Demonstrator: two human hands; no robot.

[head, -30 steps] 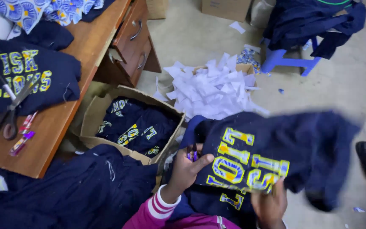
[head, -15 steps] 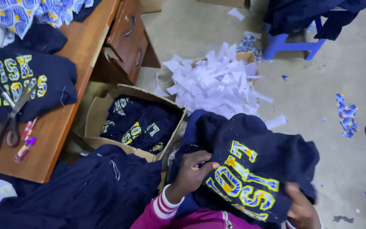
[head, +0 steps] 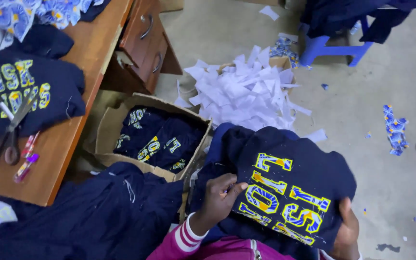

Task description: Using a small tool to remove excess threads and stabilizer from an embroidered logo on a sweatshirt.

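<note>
A navy garment (head: 309, 168) with yellow and blue patterned appliqué letters lies bunched on my lap. My left hand (head: 220, 195) rests on its left side, fingertips pinching at a letter's edge. My right hand (head: 346, 231) grips the garment's lower right corner from underneath, only the thumb and part of the palm showing. A cardboard box (head: 121, 120) holding more navy lettered garments (head: 157, 139) stands just left of my knees.
A wooden desk (head: 78, 101) at left carries another lettered navy garment (head: 20, 91), scissors (head: 10, 135) and pens (head: 25, 161). A heap of white paper scraps (head: 246, 91) lies on the floor ahead. A blue stool (head: 331, 45) with dark cloth stands beyond. Navy cloth (head: 87, 216) is piled lower left.
The garment has been drawn in from spread out at the right to a tighter bundle on my lap. My left hand has settled on the letters; my right hand shifted to the lower corner.
</note>
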